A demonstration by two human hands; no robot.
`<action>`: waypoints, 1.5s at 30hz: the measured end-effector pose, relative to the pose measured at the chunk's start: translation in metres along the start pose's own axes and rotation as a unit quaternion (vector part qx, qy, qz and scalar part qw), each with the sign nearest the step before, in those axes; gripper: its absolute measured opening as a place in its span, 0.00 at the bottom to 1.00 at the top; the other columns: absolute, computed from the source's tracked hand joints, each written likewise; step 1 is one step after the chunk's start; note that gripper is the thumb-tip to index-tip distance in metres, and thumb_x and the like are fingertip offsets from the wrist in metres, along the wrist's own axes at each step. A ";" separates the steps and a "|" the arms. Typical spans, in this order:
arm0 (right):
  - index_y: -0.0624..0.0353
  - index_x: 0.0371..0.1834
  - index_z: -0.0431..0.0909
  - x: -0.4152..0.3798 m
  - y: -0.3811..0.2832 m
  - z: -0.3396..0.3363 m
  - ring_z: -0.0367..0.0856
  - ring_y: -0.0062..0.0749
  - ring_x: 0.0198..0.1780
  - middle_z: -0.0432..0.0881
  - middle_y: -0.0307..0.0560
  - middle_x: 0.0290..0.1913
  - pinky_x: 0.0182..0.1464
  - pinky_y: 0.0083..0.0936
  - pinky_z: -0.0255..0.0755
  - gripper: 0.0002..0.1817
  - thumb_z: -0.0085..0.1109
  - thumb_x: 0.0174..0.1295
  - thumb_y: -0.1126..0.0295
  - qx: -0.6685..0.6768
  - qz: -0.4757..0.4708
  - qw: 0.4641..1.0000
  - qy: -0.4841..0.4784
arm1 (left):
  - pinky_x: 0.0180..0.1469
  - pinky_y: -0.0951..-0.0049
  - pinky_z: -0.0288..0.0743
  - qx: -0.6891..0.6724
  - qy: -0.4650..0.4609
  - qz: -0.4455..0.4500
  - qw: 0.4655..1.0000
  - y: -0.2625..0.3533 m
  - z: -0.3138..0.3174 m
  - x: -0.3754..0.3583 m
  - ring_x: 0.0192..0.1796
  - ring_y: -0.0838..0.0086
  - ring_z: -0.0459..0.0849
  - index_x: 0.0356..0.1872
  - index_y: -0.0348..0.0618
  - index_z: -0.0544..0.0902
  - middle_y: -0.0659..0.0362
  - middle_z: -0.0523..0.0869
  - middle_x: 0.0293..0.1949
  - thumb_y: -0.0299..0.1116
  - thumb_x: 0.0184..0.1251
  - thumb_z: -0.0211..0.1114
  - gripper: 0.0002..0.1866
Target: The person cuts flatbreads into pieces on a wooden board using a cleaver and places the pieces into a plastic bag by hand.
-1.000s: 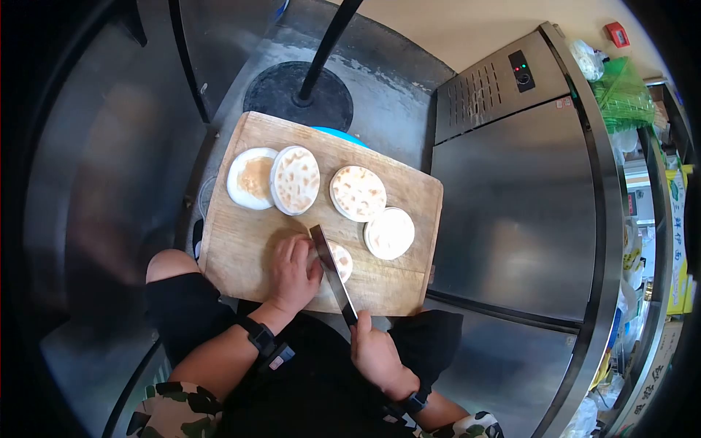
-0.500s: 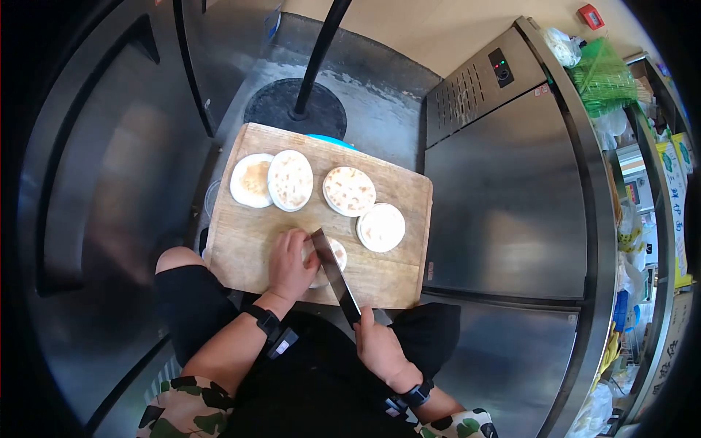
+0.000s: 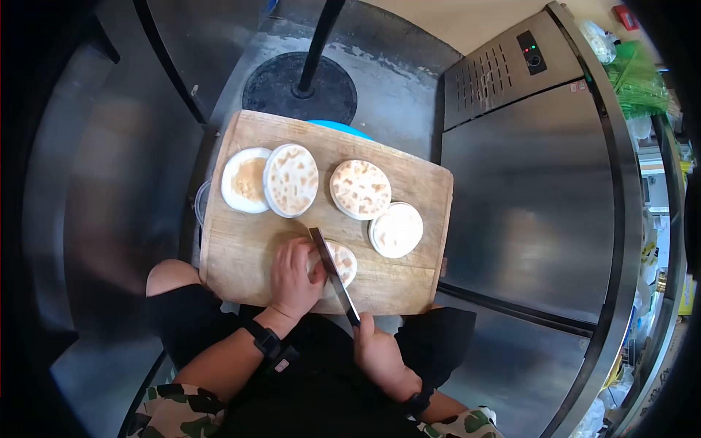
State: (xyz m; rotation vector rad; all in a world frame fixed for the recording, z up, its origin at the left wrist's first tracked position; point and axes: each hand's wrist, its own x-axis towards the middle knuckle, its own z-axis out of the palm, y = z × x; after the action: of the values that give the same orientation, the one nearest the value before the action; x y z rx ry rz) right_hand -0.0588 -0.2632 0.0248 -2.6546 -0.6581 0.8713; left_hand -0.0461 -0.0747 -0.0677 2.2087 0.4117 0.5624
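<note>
Step in hand: we judge that we are slicing a round flatbread [image 3: 342, 261] open on the wooden cutting board [image 3: 241, 252], the cut already begun.
Left hand [image 3: 292, 276]: our grip is pressed flat over the flatbread's left part, fingers curled on top to pin it down.
Right hand [image 3: 377, 355]: our grip is wrapped tight around the handle of the knife [image 3: 333, 274], low at the board's near edge.
Knife: the blade runs from the handle up and to the left across the flatbread, its tip just past the bread's far rim; we cannot tell how deep it sits.
Flatbread being cut: near the board's front edge, middle, partly hidden under our left hand.
Other breads: two overlapping flatbreads [image 3: 290, 179] at the back left, one flatbread [image 3: 360, 189] at the back middle, and a paler one [image 3: 396, 230] to the right, all apart from the knife.
Board: resting over our knees, above a steel surface.
Next move calls for: a steady pull of the blade, we think, with the left fingertips kept clear of the edge.
Surroundings: a steel refrigerator [image 3: 526, 160] stands to the right.
</note>
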 end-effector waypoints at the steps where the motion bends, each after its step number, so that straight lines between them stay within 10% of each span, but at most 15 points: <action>1: 0.61 0.46 0.63 0.001 0.000 0.002 0.82 0.65 0.29 0.82 0.65 0.31 0.30 0.57 0.76 0.08 0.47 0.71 0.69 0.001 0.005 1.000 -0.006 | 0.54 0.54 0.73 0.000 0.004 -0.001 1.000 0.001 0.001 -0.001 0.49 0.48 0.78 0.44 0.39 0.76 0.47 0.80 0.46 0.24 0.48 0.68 0.19; 45: 0.62 0.50 0.63 -0.011 0.017 0.003 0.85 0.65 0.37 0.84 0.66 0.36 0.39 0.53 0.79 0.14 0.50 0.61 0.79 -0.031 -0.024 0.999 0.030 | 0.54 0.55 0.72 0.007 0.033 0.023 0.999 -0.005 0.011 -0.011 0.50 0.49 0.77 0.45 0.39 0.75 0.48 0.79 0.44 0.23 0.48 0.69 0.20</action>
State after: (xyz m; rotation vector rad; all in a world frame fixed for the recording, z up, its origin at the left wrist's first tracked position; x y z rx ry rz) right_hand -0.0631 -0.2828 0.0210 -2.6960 -0.7423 0.7674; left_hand -0.0508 -0.0836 -0.0804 2.2218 0.4012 0.6605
